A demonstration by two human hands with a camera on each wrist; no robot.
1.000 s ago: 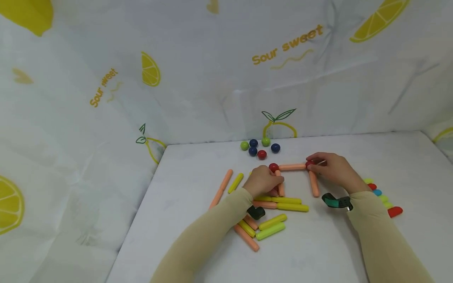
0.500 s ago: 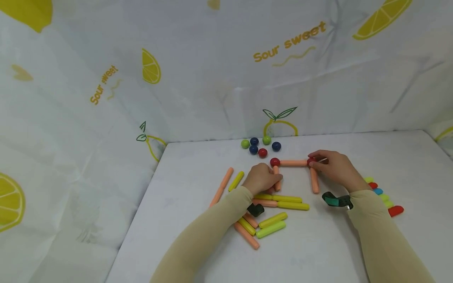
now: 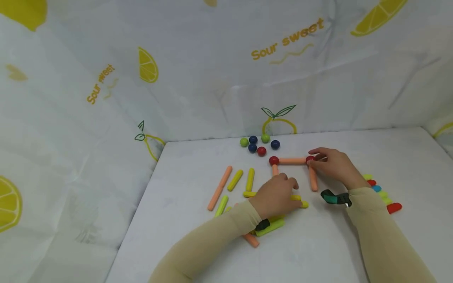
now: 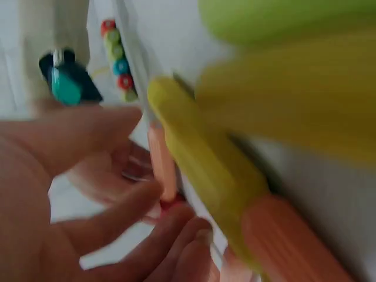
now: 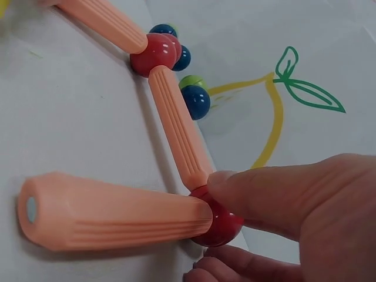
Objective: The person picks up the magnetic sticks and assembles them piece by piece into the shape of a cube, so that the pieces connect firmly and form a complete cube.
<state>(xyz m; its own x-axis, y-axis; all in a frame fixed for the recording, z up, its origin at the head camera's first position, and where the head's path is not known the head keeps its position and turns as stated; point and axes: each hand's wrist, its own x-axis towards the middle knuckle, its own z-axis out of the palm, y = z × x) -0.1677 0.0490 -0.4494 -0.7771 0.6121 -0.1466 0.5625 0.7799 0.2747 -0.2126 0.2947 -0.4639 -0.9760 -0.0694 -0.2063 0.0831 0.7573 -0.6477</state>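
A flat frame lies on the white table [image 3: 184,165]: a red ball [image 3: 273,160], an orange stick [image 3: 291,160] and a second red ball [image 3: 310,158], with one orange stick [image 3: 313,182] reaching towards me from each ball. My right hand [image 3: 316,160] pinches the second red ball [image 5: 220,226] between thumb and fingers, where two orange sticks [image 5: 179,132] meet. My left hand [image 3: 288,188] hovers over a pile of yellow and orange sticks [image 3: 269,228]. Its fingers [image 4: 117,211] are loosely curled and hold nothing, beside a yellow stick [image 4: 200,170].
Several loose blue, green and red balls [image 3: 260,144] sit at the back of the table. An orange stick [image 3: 220,187] and yellow sticks [image 3: 235,180] lie to the left. A row of small coloured pieces [image 3: 383,192] lies right of my right wrist. Lemon-print cloth walls surround the table.
My left hand let go of the left orange stick and drew back towards me onto the stick pile, uncovering sticks to its left. My right hand stayed on the red ball.
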